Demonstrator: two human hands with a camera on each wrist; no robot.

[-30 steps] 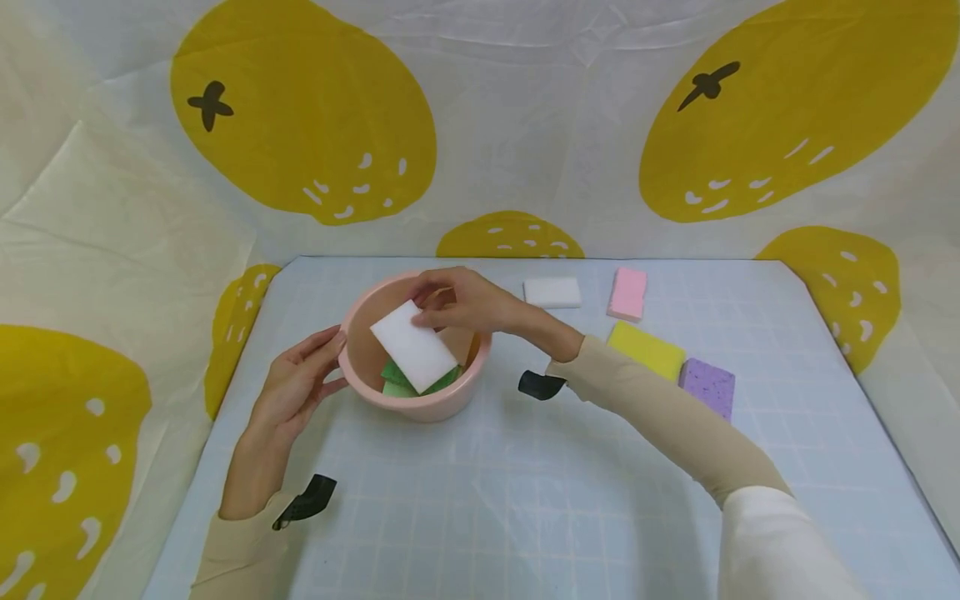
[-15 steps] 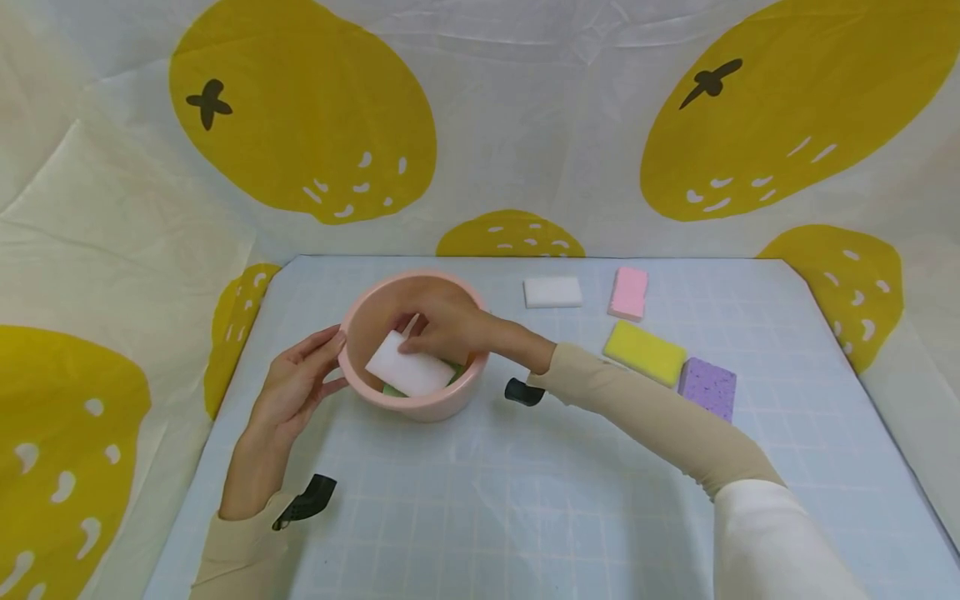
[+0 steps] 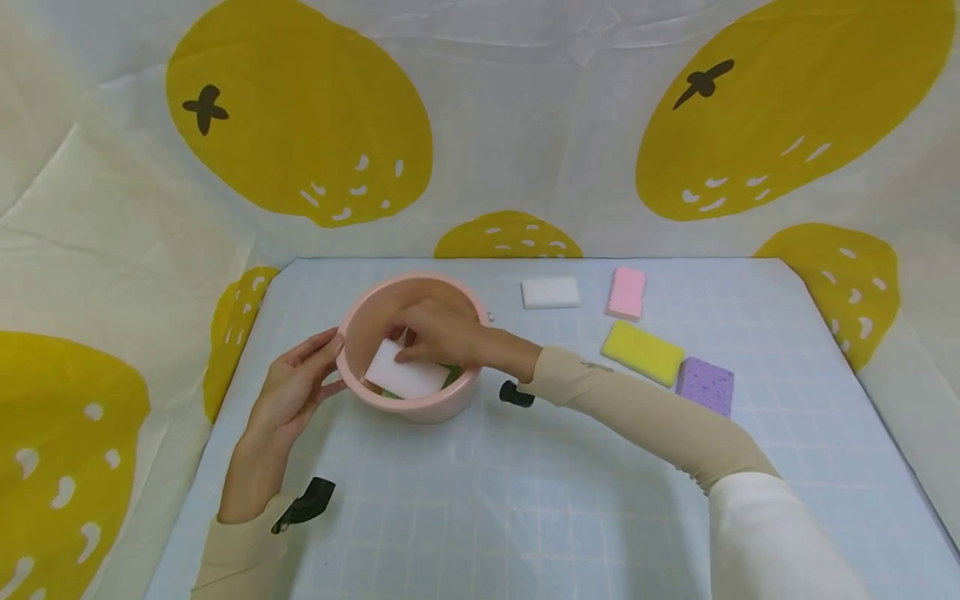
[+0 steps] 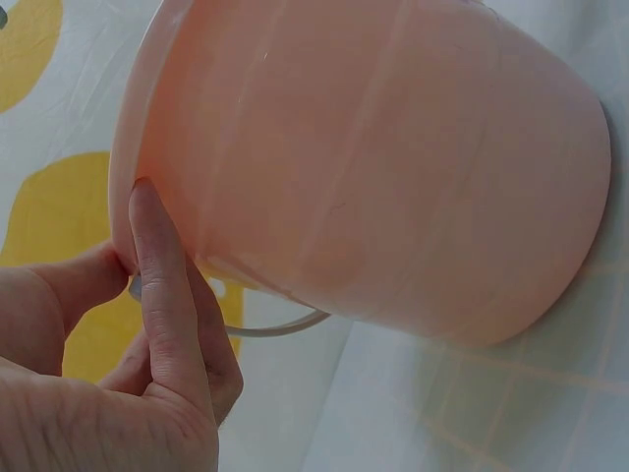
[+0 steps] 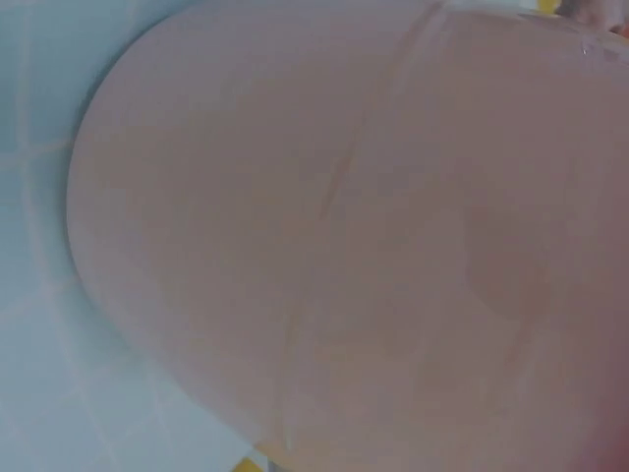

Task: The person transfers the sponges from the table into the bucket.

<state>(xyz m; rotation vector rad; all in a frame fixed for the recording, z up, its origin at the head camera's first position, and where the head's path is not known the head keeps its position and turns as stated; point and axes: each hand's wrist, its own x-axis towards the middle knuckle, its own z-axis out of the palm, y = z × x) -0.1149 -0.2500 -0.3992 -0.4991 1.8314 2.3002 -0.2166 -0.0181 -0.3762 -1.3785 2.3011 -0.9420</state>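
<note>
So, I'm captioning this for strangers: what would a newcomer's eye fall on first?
Probably the big yellow printed fruit shapes on the white sheet behind the blue table. Next, at left, the round pink plastic bucket, its rim pinched by the left hand, the right hand holding a white rectangular sponge inside. Farther right: the yellow rectangular sponge beside a purple one.

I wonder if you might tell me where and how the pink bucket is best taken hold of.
I would grip the pink bucket by its rim, coming from the left, where the left hand is: it stands upright and its lip offers an edge. The right hand reaches in over the right side with a white sponge.
</note>
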